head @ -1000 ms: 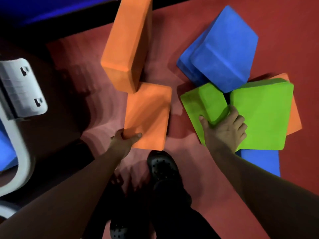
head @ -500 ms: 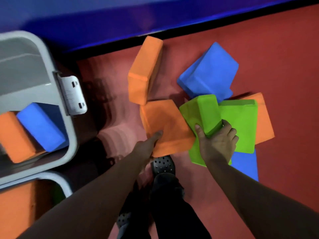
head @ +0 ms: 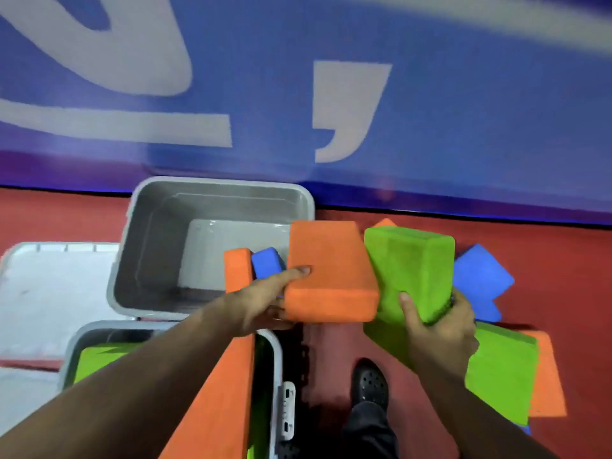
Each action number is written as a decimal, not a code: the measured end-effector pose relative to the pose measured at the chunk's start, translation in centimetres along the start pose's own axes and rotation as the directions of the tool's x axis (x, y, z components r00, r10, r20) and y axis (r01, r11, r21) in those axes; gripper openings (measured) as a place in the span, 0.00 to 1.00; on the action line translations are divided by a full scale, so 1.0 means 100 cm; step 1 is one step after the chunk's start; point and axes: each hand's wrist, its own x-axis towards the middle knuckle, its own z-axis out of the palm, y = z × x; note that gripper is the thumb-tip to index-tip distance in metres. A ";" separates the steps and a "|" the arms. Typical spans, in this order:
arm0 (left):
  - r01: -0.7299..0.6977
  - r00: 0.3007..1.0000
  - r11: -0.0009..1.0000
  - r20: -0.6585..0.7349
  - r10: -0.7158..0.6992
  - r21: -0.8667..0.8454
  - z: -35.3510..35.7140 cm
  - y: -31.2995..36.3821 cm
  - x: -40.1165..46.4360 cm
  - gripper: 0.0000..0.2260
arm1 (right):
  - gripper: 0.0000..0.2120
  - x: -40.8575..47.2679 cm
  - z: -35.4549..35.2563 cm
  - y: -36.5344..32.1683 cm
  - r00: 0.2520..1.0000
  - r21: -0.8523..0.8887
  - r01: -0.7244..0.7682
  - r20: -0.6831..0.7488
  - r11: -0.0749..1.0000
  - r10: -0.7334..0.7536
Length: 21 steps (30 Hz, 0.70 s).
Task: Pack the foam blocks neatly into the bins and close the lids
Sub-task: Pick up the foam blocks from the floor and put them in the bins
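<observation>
Bins: far grey bin (head: 145,246) holds blue block (head: 266,262); near bin (head: 276,366) green block (head: 96,359).

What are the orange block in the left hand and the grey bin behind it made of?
Orange block: looks like dense foam, with a matte, finely grained surface and soft rounded edges. Left hand grips it. Grey bin: likely moulded plastic, with smooth, slightly glossy walls, rounded corners and a rolled rim.

Bare forearms, no sleeves, no watch or rings on left hand (head: 261,301) or right hand (head: 440,329). Black perforated clog (head: 370,382) on one foot, round holes across the toe. Dark trouser leg (head: 371,432) above it, plain fabric.
</observation>
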 end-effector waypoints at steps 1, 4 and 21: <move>-0.035 0.999 0.999 -0.038 0.034 -0.020 -0.020 0.003 -0.012 0.30 | 0.41 -0.004 0.005 -0.021 0.999 0.012 0.030 0.022 0.999 -0.031; -0.134 0.980 0.990 -0.156 0.124 -0.053 -0.080 0.006 -0.041 0.38 | 0.40 -0.011 0.020 -0.086 0.985 -0.021 0.143 0.099 0.989 -0.140; -0.007 0.636 0.989 -0.763 0.118 0.148 -0.272 -0.083 0.088 0.32 | 0.41 0.015 0.290 -0.219 0.510 -0.159 0.847 0.513 0.507 -0.690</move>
